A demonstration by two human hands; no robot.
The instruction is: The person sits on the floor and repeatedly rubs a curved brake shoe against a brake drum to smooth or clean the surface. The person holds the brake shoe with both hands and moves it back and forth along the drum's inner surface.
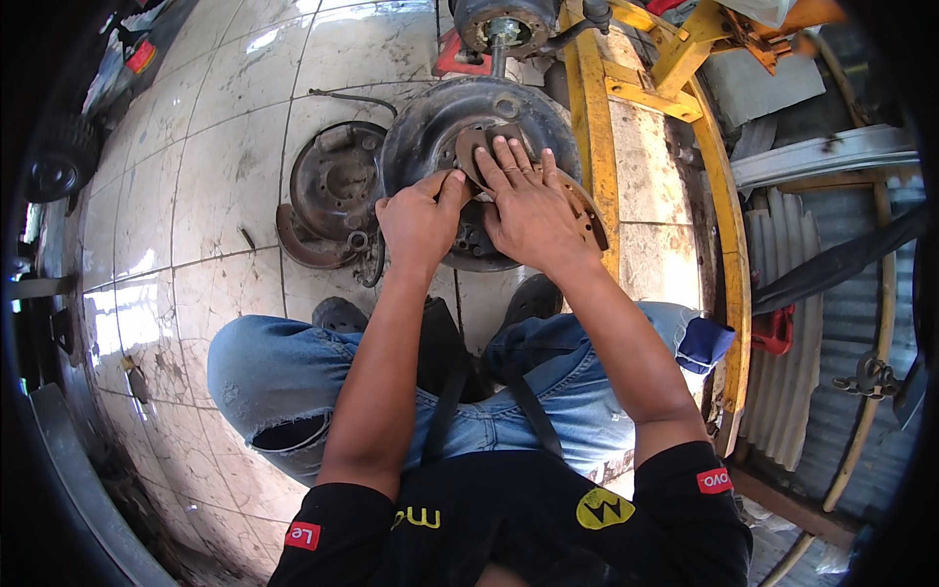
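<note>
My left hand (419,223) is closed, its thumb and forefinger pinched at the near edge of a brown curved piece (471,147). Its kind I cannot tell for sure; it resembles a brake lining. Over that piece my right hand (536,210) lies flat with fingers spread, hiding part of it. Both hands are above a large round brake backing plate (416,132) lying on the floor. At the plate's right side, a brake shoe (591,217) with rows of holes shows beyond my right hand. A smaller brake backing plate (333,186) lies just to the left.
Another curved brake shoe (305,251) rests below the smaller plate. A yellow metal frame (593,147) stands close on the right. At the far side is a hub assembly (504,29) above a red stand (460,57). A small dark pin (247,238) lies on the tiled floor.
</note>
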